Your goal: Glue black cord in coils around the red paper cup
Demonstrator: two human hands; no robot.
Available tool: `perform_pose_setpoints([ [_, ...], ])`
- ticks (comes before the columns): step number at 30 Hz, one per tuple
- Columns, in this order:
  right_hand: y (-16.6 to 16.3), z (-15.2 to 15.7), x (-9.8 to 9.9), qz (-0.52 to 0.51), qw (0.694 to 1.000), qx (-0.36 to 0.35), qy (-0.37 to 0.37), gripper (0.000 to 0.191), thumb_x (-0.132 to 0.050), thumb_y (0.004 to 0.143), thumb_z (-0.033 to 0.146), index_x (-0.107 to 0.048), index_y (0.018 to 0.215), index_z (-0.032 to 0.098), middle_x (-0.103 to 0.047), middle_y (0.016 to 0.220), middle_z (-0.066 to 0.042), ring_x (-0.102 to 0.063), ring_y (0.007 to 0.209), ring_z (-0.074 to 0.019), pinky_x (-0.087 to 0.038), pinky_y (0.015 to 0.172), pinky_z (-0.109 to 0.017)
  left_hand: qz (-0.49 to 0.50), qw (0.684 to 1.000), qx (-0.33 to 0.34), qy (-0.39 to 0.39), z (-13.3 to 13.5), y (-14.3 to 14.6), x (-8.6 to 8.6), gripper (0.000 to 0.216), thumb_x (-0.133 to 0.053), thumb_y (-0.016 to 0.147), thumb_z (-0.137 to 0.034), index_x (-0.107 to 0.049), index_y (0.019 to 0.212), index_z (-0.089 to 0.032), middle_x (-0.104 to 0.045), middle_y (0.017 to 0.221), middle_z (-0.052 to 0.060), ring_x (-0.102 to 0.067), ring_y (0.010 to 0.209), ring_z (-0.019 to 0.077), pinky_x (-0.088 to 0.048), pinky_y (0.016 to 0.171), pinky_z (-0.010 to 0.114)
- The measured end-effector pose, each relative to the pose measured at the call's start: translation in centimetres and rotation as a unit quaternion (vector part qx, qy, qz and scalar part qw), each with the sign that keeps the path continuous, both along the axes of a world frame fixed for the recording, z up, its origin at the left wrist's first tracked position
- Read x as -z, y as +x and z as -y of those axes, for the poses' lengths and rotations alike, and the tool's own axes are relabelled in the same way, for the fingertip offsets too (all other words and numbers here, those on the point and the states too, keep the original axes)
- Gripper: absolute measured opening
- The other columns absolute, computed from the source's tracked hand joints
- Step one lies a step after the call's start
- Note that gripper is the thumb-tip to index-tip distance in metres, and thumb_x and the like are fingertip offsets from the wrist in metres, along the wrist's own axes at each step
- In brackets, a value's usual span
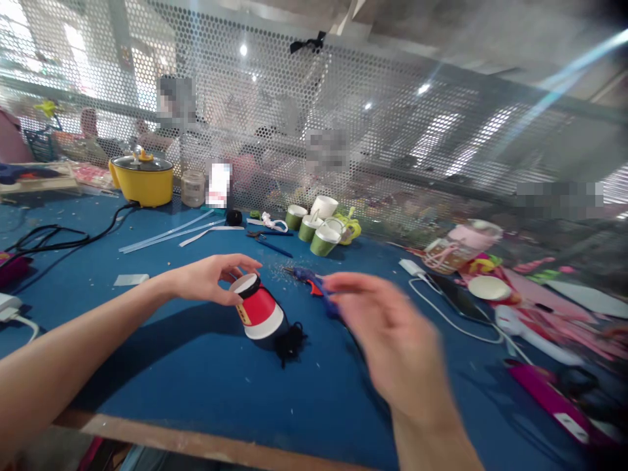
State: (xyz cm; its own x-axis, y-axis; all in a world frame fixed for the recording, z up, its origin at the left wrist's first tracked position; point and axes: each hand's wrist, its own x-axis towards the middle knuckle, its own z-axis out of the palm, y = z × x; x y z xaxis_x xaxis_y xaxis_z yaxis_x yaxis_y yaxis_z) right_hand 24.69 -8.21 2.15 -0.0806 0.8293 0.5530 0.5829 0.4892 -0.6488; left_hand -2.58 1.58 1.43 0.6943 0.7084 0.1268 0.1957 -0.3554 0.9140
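My left hand [216, 278] grips a small paper cup [260, 307] at its rim, thumb on the near side and fingers behind. The cup is tilted, with a red band round its middle, black trim near its upper end and a yellow patch. A tangle of black yarn [290, 341] lies against its lower right side. My right hand [387, 327] is smeared by motion and sits beside the handle of a blue hot glue gun [307, 276] with a red trigger. Whether its fingers hold the handle, I cannot tell.
Green-and-white cups [326, 237], pliers [267, 242] and clear glue sticks [167, 230] lie farther back. A yellow electric pot [144, 182] stands at back left, a phone [456, 296] with a white cable at right. A magenta power strip [549, 399] is at front right. A perforated screen [275, 98] rises behind.
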Motion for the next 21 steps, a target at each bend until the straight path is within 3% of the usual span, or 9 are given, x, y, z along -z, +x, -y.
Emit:
perform_pose_setpoints([
  [2,-3.4,-2.7,-1.8,0.034,0.995,-0.047,-0.087,0.019,-0.055,0.081,0.031,-0.06,0.096,0.02,-0.065,0.096,-0.006,-0.062,0.082,-0.0186,-0.05,0.072,-0.033,0.0,1.0,0.003,0.0,0.1,0.0,-0.1,0.058,-0.064,0.066,-0.014,-0.043,0.121,-0.017,-0.054,0.119,0.011,-0.056,0.1,0.0199,-0.047,0.087,0.038],
  [4,-5.3,-4.3,-2.4,0.084,0.986,-0.058,-0.135,0.022,-0.062,0.074,0.03,-0.059,0.094,0.02,-0.064,0.097,-0.006,-0.061,0.082,-0.0183,-0.049,0.071,-0.032,0.0,1.0,0.008,0.002,0.2,0.0,-0.1,0.058,-0.063,0.067,-0.014,-0.043,0.121,-0.017,-0.054,0.12,0.01,-0.056,0.101,0.0197,-0.047,0.088,0.037],
  [9,-5.9,-5.8,-1.3,0.135,0.967,-0.098,-0.191,0.011,-0.063,0.072,0.024,-0.058,0.081,0.019,-0.062,0.086,-0.003,-0.058,0.079,-0.0159,-0.045,0.068,-0.029,0.0,1.0,0.029,0.01,0.3,-0.1,-0.1,0.058,-0.063,0.068,-0.012,-0.043,0.122,-0.019,-0.054,0.122,0.01,-0.055,0.106,0.0205,-0.045,0.091,0.037],
  [14,-6.1,-6.0,-0.9,0.125,0.968,-0.147,-0.16,0.009,-0.056,0.077,0.018,-0.052,0.069,0.018,-0.056,0.075,0.0,-0.053,0.071,-0.0125,-0.042,0.066,-0.026,0.013,0.999,0.046,-0.012,0.5,0.0,0.0,0.056,-0.06,0.068,-0.009,-0.044,0.12,-0.018,-0.051,0.125,0.01,-0.053,0.111,0.0213,-0.042,0.095,0.036],
  [21,-6.2,-5.3,-0.8,0.12,0.978,-0.134,-0.106,0.011,-0.049,0.082,0.017,-0.047,0.071,0.019,-0.055,0.069,0.001,-0.052,0.066,-0.0121,-0.041,0.062,-0.025,0.005,0.999,0.052,-0.013,0.9,0.2,-0.4,0.061,-0.053,0.063,-0.001,-0.045,0.121,-0.018,-0.05,0.128,0.009,-0.05,0.115,0.0222,-0.04,0.097,0.035],
])
